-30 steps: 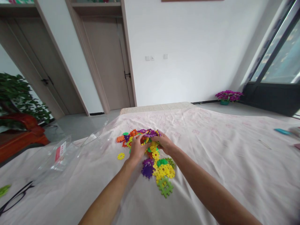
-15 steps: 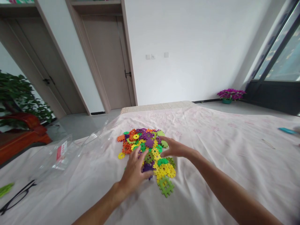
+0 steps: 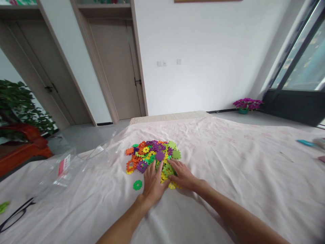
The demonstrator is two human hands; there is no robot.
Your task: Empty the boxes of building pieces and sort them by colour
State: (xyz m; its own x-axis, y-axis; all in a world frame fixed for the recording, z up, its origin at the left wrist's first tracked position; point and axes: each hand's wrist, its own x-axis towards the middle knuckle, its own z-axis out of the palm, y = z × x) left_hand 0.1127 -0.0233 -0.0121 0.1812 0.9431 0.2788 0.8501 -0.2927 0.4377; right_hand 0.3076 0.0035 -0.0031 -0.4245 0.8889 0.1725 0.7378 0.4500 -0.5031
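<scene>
A pile of flat plastic building pieces (image 3: 149, 154) in yellow, green, purple and orange lies on a pale pink sheet (image 3: 228, 169). My left hand (image 3: 153, 184) lies flat on the near side of the pile, fingers stretched forward. Right beside it, my right hand (image 3: 183, 176) also rests flat with its fingers spread over yellow and green pieces. Both palms press down on pieces. A single green round piece (image 3: 137, 185) lies apart, just left of my left hand.
A clear plastic bag (image 3: 66, 166) with a red label lies to the left. Black glasses (image 3: 15, 215) and a green item (image 3: 3, 206) sit at the far left edge. A teal object (image 3: 306, 142) lies far right. Doors, a plant and a window stand beyond.
Both hands have drawn back from the far side of the pile to its near side. The near pieces are now bunched under my palms, and a green round piece lies loose.
</scene>
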